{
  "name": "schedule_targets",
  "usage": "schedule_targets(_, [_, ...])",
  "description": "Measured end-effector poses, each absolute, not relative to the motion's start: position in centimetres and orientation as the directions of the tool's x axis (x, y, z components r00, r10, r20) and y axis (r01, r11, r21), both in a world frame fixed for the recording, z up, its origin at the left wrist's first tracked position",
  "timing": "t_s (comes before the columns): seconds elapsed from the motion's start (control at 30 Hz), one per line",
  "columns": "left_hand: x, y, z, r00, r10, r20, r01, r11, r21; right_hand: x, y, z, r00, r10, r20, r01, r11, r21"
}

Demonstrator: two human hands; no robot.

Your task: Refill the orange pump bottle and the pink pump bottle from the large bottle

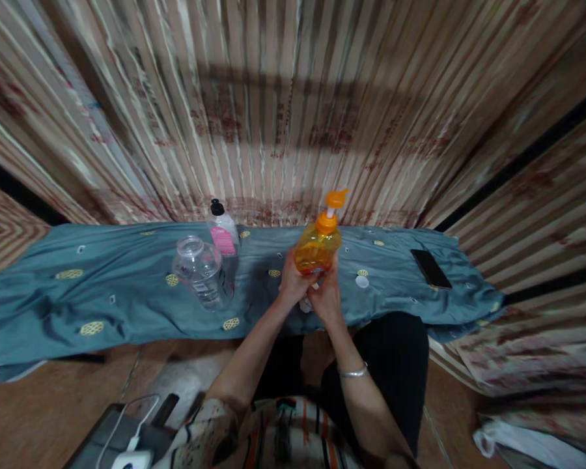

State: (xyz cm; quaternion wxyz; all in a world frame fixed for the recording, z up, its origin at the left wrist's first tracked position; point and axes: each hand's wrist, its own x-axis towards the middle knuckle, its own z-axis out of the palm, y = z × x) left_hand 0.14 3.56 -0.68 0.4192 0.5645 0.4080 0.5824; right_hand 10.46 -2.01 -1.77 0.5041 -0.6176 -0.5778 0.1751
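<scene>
A see-through amber pump bottle [317, 249] with an orange pump head is raised above the cloth, leaning slightly to the right. My left hand [293, 281] is closed around its lower left side. On the lower right side, my right hand [326, 294] grips the same bottle. Something white and crumpled [305, 303] shows just under my hands; whether a hand holds it is unclear. To the left stands a clear, wide-necked plastic jar [202, 277] without a lid. Behind that jar is a bottle with a black top and pink label [223, 236].
A patterned teal cloth [141, 286] covers the long, narrow table. Right of my hands lies a small white disc [362, 281], and farther right a black phone [430, 268]. A pleated curtain [283, 117] hangs close behind the table. A white charger with cable [133, 456] sits at lower left.
</scene>
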Motion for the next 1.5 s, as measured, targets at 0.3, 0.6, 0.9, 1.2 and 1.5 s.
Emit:
schedule_targets(0.3, [6.8,6.0,-2.9,0.139,0.919,0.368,0.016,-0.374,0.927,16.7,1.2,-0.8,0.458,0.847,0.271,0.534,-0.018,-0.846])
schedule_targets(0.6, [9.2,6.9,-3.1,0.307,0.874,0.377,-0.004,-0.395,0.919,22.8,6.0,0.5,0.609,0.76,0.227,0.532,-0.179,-0.828])
schedule_targets(0.9, [3.9,1.0,-7.2,0.306,0.891,0.336,0.121,-0.386,0.914,25.0,9.5,-2.0,0.647,0.731,0.217,0.542,-0.241,-0.805])
schedule_targets(1.2, [1.1,-2.7,-8.4,0.244,0.886,0.395,0.191,-0.443,0.876,25.3,8.9,-4.2,0.587,0.762,0.274,0.582,-0.162,-0.797])
schedule_targets(1.5, [-2.3,-7.4,-8.6,0.183,0.89,0.417,0.242,-0.452,0.858,26.0,6.8,-3.6,0.561,0.769,0.308,0.61,-0.133,-0.781])
